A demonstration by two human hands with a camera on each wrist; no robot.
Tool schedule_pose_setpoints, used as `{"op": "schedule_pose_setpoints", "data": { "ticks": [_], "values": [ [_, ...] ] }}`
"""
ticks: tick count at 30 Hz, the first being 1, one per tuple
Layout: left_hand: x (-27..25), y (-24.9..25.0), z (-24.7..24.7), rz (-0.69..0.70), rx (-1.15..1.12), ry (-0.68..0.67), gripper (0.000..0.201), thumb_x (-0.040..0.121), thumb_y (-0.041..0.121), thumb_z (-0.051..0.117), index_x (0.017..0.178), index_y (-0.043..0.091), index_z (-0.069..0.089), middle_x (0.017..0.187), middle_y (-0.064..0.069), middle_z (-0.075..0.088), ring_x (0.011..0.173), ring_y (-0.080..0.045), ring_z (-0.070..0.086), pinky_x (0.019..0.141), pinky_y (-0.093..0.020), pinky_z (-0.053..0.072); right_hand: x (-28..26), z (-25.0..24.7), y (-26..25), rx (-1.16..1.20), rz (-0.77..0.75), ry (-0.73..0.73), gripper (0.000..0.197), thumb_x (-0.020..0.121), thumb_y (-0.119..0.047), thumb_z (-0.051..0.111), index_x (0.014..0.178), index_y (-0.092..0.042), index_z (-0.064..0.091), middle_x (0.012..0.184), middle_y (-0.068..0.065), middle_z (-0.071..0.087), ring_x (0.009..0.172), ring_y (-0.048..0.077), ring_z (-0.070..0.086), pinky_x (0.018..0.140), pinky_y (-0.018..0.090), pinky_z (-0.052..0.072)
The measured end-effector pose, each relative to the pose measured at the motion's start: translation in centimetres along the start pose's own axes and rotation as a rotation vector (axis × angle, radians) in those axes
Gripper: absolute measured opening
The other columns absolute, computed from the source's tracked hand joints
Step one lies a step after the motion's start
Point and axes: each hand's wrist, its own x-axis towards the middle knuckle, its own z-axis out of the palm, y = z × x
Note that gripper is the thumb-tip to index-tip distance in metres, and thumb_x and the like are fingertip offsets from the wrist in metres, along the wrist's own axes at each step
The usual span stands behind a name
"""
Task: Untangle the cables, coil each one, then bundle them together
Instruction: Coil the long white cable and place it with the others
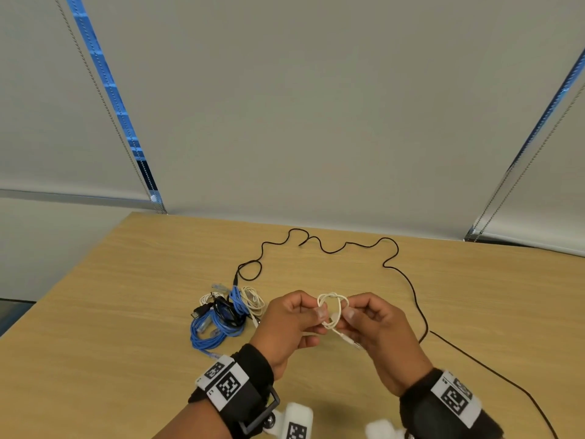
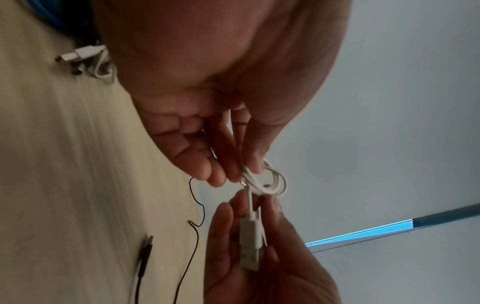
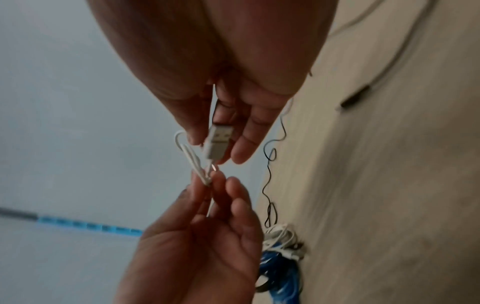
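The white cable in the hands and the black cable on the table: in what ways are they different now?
The white cable is wound into a small coil, while the black cable lies loose in waves. The white cable is pinched above the table by the left hand and right hand; no hand touches the black cable. Both are thin, separate from the pile.

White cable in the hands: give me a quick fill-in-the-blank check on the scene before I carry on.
1. Both hands hold the small coil of the ____ cable above the table.
2. The loose black cable lies ____ across the table.
3. The USB plug lies against the ____ hand.

Missing: white; uncoiled; right
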Motion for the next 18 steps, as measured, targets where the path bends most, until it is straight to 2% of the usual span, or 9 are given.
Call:
{"op": "schedule_pose_setpoints", "data": {
  "ticks": [3,7,12,15,18],
  "values": [
    [0.0,-0.1,0.0,0.005,0.032,0.012,0.017,0.090,0.015,0.075,0.075,0.023,0.071,0.079,-0.002,0.075,0.073,-0.015,0.070,0.061,-0.027,0.054,-0.4,0.6,0.4,0.184,0.078,0.027,0.012,0.091,-0.006,0.064,0.098,-0.001,0.073,0.093,0.022,0.073,0.080,0.025,0.067,0.077,0.035,0.058],
    [-0.1,-0.5,0.1,0.020,0.093,0.062,0.016,0.092,0.012,0.072,0.078,0.018,0.068,0.080,-0.006,0.076,0.070,-0.014,0.070,0.057,-0.023,0.051,-0.4,1.1,0.3,0.136,0.107,-0.006,0.015,0.095,-0.006,0.060,0.097,-0.002,0.075,0.095,0.023,0.073,0.080,0.026,0.065,0.075,0.037,0.054],
    [-0.3,-0.9,0.4,0.048,0.133,0.107,0.014,0.091,0.007,0.070,0.079,0.014,0.066,0.077,-0.006,0.076,0.067,-0.012,0.071,0.055,-0.021,0.049,-0.3,1.6,0.5,0.225,0.150,-0.011,0.017,0.096,-0.008,0.059,0.095,-0.004,0.075,0.099,0.022,0.075,0.082,0.028,0.069,0.077,0.038,0.054],
    [-0.4,-1.1,0.2,0.068,0.127,0.182,0.013,0.089,0.009,0.073,0.078,0.012,0.066,0.075,-0.005,0.075,0.066,-0.012,0.069,0.054,-0.019,0.048,-0.4,1.6,0.6,-0.071,0.047,-0.043,0.022,0.096,-0.007,0.059,0.085,-0.012,0.077,0.082,0.011,0.074,0.071,0.022,0.063,0.066,0.034,0.051],
    [-0.6,-1.3,0.0,0.095,0.151,0.236,0.013,0.087,0.011,0.075,0.077,0.012,0.066,0.070,-0.003,0.072,0.063,-0.011,0.066,0.054,-0.019,0.048,-0.6,1.7,0.6,-0.400,-0.101,-0.076,0.022,0.097,-0.019,0.060,0.080,-0.021,0.074,0.078,0.003,0.072,0.072,0.021,0.066,0.068,0.035,0.055]
  ]
}}
